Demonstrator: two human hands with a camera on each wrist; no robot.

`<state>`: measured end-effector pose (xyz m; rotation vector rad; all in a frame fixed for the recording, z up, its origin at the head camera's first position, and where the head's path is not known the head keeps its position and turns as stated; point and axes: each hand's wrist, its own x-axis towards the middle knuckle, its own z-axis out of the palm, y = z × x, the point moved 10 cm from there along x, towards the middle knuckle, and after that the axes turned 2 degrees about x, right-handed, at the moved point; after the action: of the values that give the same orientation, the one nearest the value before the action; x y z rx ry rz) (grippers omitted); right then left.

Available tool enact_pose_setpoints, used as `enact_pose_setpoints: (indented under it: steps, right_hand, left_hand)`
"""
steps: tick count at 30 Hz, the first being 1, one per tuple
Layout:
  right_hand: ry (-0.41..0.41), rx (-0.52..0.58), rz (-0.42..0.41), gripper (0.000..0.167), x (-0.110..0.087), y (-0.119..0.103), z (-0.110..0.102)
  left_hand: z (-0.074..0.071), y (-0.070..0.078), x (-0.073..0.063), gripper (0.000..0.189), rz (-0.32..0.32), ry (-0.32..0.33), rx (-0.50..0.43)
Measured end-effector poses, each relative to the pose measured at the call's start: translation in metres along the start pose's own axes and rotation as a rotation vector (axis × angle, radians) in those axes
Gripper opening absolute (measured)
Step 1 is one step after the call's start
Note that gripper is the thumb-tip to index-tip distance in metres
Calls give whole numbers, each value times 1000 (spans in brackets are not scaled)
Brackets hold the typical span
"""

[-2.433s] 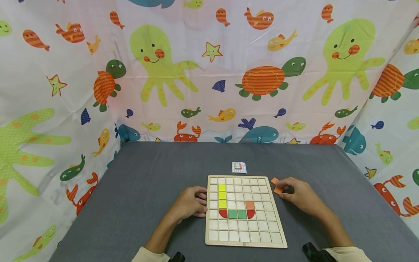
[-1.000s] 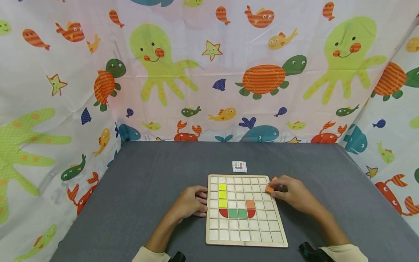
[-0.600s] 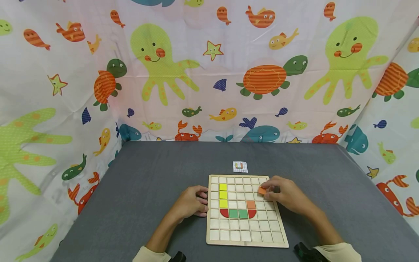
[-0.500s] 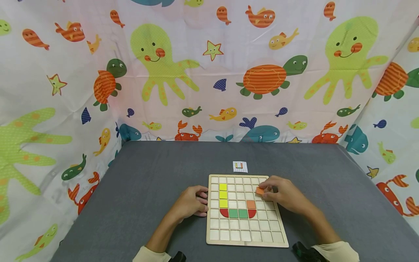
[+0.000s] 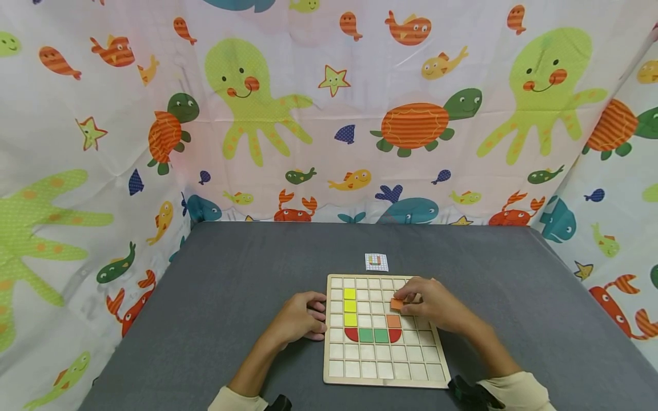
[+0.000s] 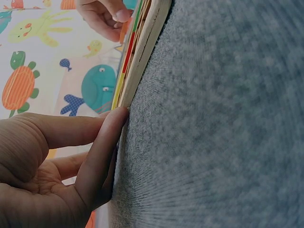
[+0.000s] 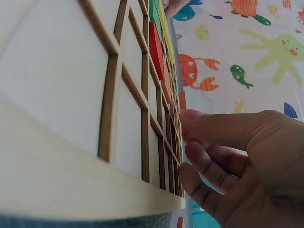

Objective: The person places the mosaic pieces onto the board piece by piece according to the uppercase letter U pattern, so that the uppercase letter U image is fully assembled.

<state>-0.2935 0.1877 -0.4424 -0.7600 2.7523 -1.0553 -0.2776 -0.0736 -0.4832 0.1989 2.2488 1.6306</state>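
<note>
A wooden grid board (image 5: 367, 370) lies on the grey table. My right hand (image 5: 437, 305) pinches an orange square tile (image 5: 396, 304) between thumb and fingertips, close over a cell in the board's upper right part. Straight below that cell sits another orange tile (image 5: 393, 321), above a rounded red tile (image 5: 394, 335). Green tiles (image 5: 366, 335) fill the middle of that row, and a second rounded red tile (image 5: 352, 334) ends it on the left, under a column of yellow tiles (image 5: 349, 305). Relaxed fingers of my left hand (image 5: 298, 319) touch the board's left edge.
A small pattern card (image 5: 376, 262) with a coloured U shape lies behind the board. In the right wrist view, another orange piece (image 7: 180, 222) shows past the board's edge, beneath my right hand. A curtain with sea animals (image 5: 329, 114) hangs behind the table.
My right hand has picked up an orange tile from beside the board and carried it left over the grid, above the placed orange tile. The left hand has stayed at the edge.
</note>
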Motion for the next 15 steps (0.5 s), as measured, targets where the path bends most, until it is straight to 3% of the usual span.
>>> enact_pose_setpoints:
  steps: [8, 15]
  right_hand:
    - [-48, 72, 3, 23, 3, -3, 8]
    - [-53, 68, 6, 25, 7, -5, 10]
  left_hand:
    - [0, 1, -1, 65, 1, -2, 3]
    - [0, 0, 0, 65, 2, 0, 1]
